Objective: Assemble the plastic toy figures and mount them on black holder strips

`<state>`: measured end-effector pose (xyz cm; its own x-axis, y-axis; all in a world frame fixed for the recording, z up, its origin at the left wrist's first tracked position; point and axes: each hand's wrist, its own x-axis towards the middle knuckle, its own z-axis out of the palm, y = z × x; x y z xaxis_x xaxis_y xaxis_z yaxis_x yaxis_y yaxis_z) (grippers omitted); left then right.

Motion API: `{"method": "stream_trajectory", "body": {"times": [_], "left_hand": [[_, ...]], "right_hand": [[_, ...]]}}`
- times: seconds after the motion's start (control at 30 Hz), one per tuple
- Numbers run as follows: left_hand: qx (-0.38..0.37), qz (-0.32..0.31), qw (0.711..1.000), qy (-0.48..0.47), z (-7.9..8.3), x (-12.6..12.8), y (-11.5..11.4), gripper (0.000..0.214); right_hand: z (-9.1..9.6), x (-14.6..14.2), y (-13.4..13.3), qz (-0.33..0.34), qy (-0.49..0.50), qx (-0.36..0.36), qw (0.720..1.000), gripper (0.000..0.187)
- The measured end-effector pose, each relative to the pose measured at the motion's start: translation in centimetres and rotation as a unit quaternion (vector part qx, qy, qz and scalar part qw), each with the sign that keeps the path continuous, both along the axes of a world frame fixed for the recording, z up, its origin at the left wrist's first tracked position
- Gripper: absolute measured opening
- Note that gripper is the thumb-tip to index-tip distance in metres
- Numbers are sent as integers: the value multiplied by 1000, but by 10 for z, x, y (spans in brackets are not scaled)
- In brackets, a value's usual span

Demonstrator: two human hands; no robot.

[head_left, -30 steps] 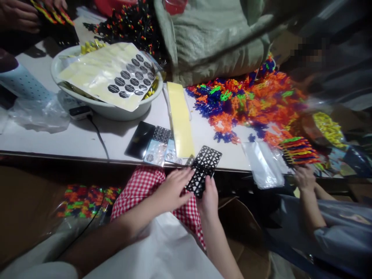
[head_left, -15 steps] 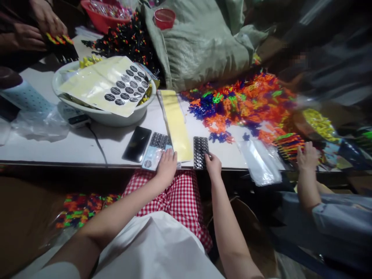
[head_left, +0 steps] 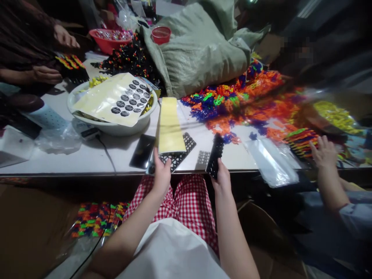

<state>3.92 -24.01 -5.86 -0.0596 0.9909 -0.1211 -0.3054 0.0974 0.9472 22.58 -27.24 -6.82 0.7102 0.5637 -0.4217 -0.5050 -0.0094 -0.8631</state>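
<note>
My right hand [head_left: 223,175] is closed on a black card with rows of small holes or dots [head_left: 215,155], tilted up off the table and casting a dotted shadow. My left hand [head_left: 162,174] pinches the near left edge of a long yellow paper strip [head_left: 171,128], whose near end is raised. Beneath that strip, a black-and-white dotted sheet [head_left: 186,149] lies at a slant. Left of my left hand rests a black phone [head_left: 142,151]. A light-coloured pack beside it is mostly hidden by my hand.
A basin [head_left: 113,130] holds yellow pieces under a sticker sheet [head_left: 101,99]. Beyond are a large grey-green sack [head_left: 200,54] and heaped colourful plastic pieces [head_left: 244,104]. Clear bags [head_left: 273,162] lie right, near a co-worker's hand [head_left: 324,151]. Another person's hands [head_left: 48,74] are at far left.
My left hand has moved from the light-coloured pack to the yellow strip and raised its near end. My right hand has tilted the black card up. The dotted sheet now shows under the strip.
</note>
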Motion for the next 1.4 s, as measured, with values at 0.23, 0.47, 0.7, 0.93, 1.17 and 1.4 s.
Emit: {"method": "stream_trajectory", "body": {"times": [0.23, 0.47, 0.7, 0.93, 1.17, 1.4], "left_hand": [[-114, -122, 969, -180, -10, 36, -45, 83], [69, -172, 967, 178, -23, 3, -62, 75], [247, -217, 728, 602, -38, -56, -4, 62], [158, -155, 856, 466, -1, -72, -12, 64], [11, -1, 982, 188, 38, -61, -49, 51], [-13, -61, 987, 149, 11, -9, -76, 46]], "right_hand": [[-5, -54, -23, 76, 178, 0, 981, 19], [-16, -35, -46, 44, 102, 12, 994, 36], [-1, -4, -45, 61, 45, 74, 994, 40], [-1, -5, -47, 54, 104, 68, 991, 26], [-2, -45, -42, 67, 147, 28, 986, 39], [8, -100, -48, 143, 116, 43, 982, 27]]}}
